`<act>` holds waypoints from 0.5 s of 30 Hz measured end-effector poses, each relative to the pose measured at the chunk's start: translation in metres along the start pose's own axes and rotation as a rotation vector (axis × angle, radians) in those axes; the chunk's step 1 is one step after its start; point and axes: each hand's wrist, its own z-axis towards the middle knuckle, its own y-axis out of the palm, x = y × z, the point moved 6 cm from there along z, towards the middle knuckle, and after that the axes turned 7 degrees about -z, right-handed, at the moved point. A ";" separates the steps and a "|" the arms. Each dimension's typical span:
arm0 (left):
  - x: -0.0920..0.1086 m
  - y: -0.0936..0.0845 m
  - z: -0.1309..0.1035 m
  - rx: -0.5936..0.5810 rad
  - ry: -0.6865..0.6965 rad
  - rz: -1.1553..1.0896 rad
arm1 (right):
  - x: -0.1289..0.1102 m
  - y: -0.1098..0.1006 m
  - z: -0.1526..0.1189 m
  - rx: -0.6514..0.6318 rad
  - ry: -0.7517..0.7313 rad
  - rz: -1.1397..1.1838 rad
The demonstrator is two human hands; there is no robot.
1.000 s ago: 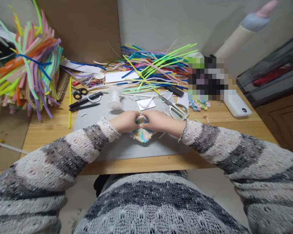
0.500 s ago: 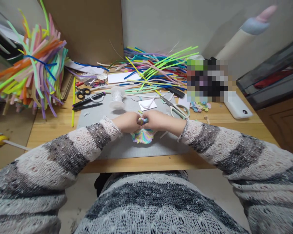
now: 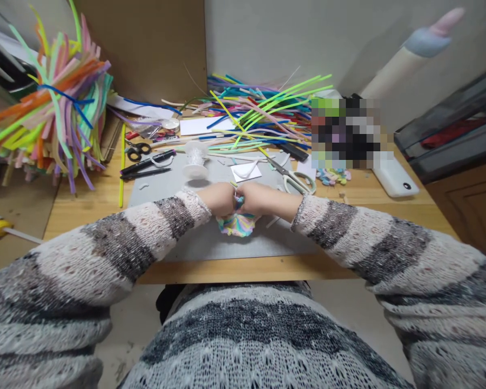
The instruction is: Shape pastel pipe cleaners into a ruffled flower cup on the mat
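Fingers of my left hand and my right hand are curled in narrow, right up beside each other, and they pinch a fuzzy piece between them. It has soft stripes of pink, yellow, blue and green. A small blue bit of it peeks out in the gap between my fingers, and the wide, wavy part fans out below them, on the side near my tummy. My fingertips are tucked away, so I cannot see just how they grip.

Under my fingers is a grey mat, and the mat lies on the wooden desk. Just past my fingers is a white card with a bent white strip on it. Past them and to the left stands a spool of clear string. Farther left lie two dark pens and some black scissors. Past my fingers to the right are scissors with pale handles, and beyond those sits a little heap of pastel bits. A white phone is farther right. Far ahead of my fingers is a messy pile of bright fuzzy sticks, and a big tied bunch is way off to the left.
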 end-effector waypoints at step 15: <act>-0.022 0.019 -0.021 0.090 -0.027 -0.044 | -0.010 -0.009 -0.002 0.249 -0.155 0.059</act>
